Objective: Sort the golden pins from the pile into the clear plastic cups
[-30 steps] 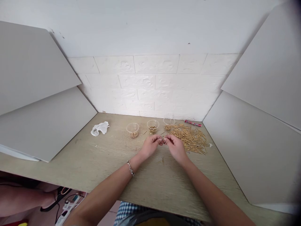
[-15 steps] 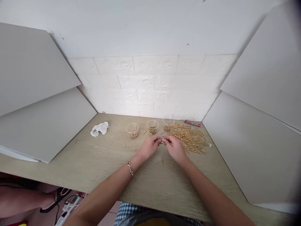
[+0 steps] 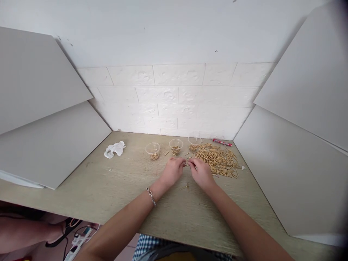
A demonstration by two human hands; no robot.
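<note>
Above the table (image 3: 114,195), left hand (image 3: 172,171) faces right hand (image 3: 202,173), both pinching.

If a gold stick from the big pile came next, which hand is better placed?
Probably the right hand: it sits beside the pile of gold sticks, while the left hand is farther off, nearer the middle cup.

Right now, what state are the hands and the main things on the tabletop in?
Left hand: fingertips pinched; anything held is unclear.
Right hand: fingertips pinched; anything held is unclear.
Left cup: upright, uncovered, partly filled.
Middle cup: upright, uncovered, partly filled.
Right cup: upright, uncovered, partly filled.
Pile of gold pins: loose, spread out.
White tissue: crumpled.
Red tube: lying down.
</note>
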